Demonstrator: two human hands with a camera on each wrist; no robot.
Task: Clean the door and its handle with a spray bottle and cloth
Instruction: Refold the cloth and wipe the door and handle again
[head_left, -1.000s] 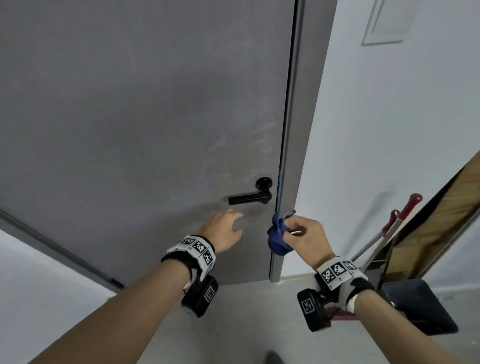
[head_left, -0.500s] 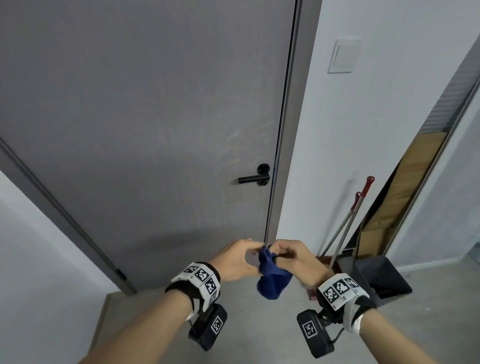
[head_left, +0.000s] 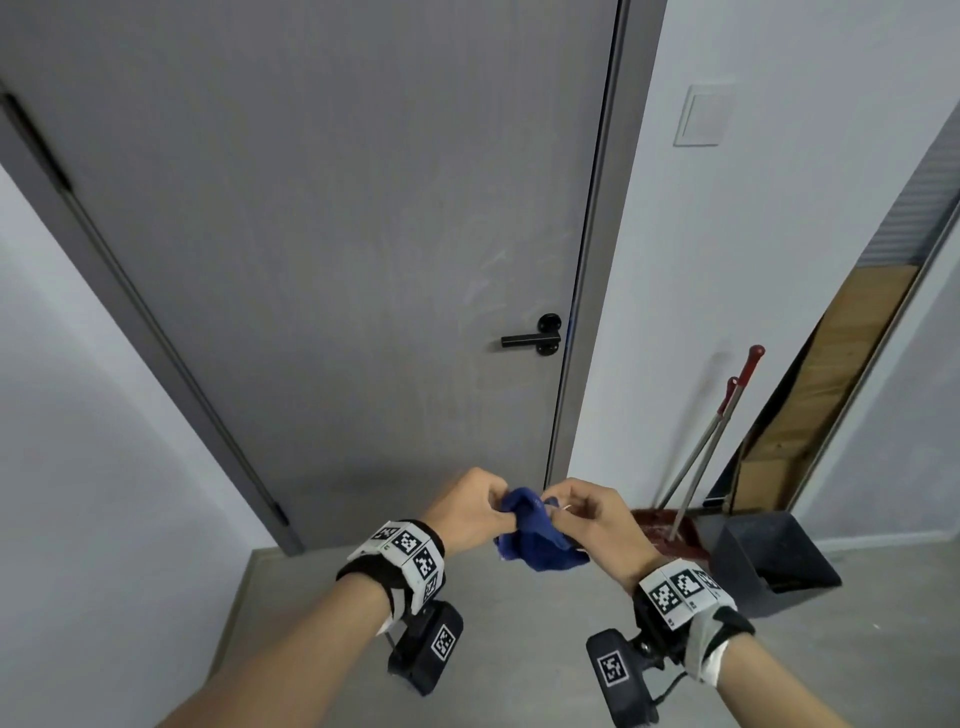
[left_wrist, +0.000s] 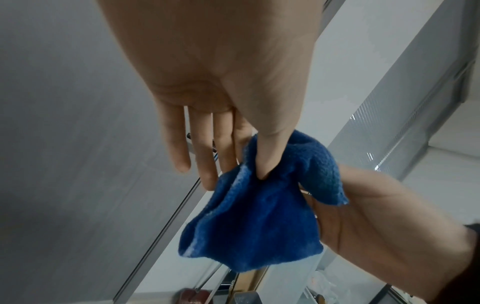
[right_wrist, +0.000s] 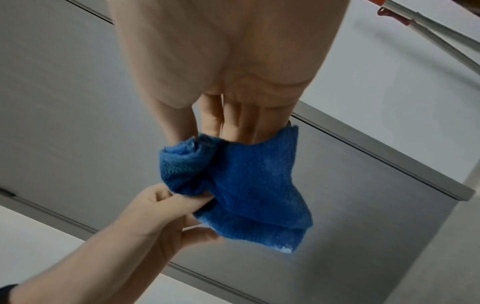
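A closed grey door (head_left: 322, 249) fills the middle of the head view, with a black lever handle (head_left: 535, 338) near its right edge. Well below the handle, both hands hold a small blue cloth (head_left: 535, 535) between them. My left hand (head_left: 475, 506) pinches its left fold with thumb and forefinger (left_wrist: 262, 164). My right hand (head_left: 589, 512) pinches its upper right edge (right_wrist: 226, 139). The cloth (left_wrist: 259, 222) hangs bunched and folded (right_wrist: 249, 185). No spray bottle is in view.
Two metal poles with red tips (head_left: 717, 431) lean in the corner to the right of the door, over a red broom head (head_left: 670, 530). A dark dustpan (head_left: 769, 561) stands on the grey floor beside them. A white wall switch (head_left: 701, 117) sits upper right.
My hands have come down and away from the handle. The left hand, bare a second ago, has joined the right on the blue cloth. The view has pulled back from the door.
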